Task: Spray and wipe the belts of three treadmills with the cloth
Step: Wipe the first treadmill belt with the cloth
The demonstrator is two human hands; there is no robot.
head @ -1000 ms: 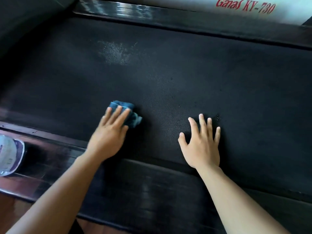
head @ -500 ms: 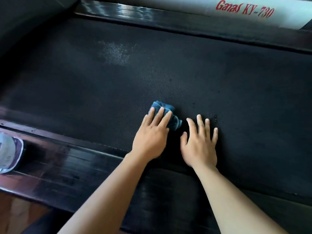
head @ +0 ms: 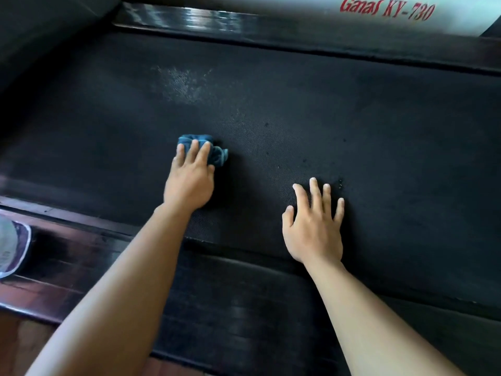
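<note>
Treadmill belt (head: pixel 352 118) of black, finely woven rubber fills most of the view, running between a glossy dark side rail (head: pixel 81 253) on the near side and a matching shiny rail (head: pixel 244 25) on the far side. On it, left of centre, lies a crumpled dark blue cloth (head: pixel 217 154), bunched under the left hand (head: pixel 189 180); the fingers lie close together, fairly straight over the top of the fabric, pressing it flat against the belt, and the thumb is hidden. Well apart to the right, the right hand (head: pixel 314 229) rests palm down on the bare belt near its front edge, fingers spread and holding nothing. A pale, speckled wet patch (head: pixel 179 84) marks the belt beyond the cloth. Red lettering (head: pixel 387 9) reading "Ganas KY-730" sits on a white panel past the far rail. At the left edge, a pale object with a purple border (head: pixel 10 242) is cut off; I cannot tell what it is
</note>
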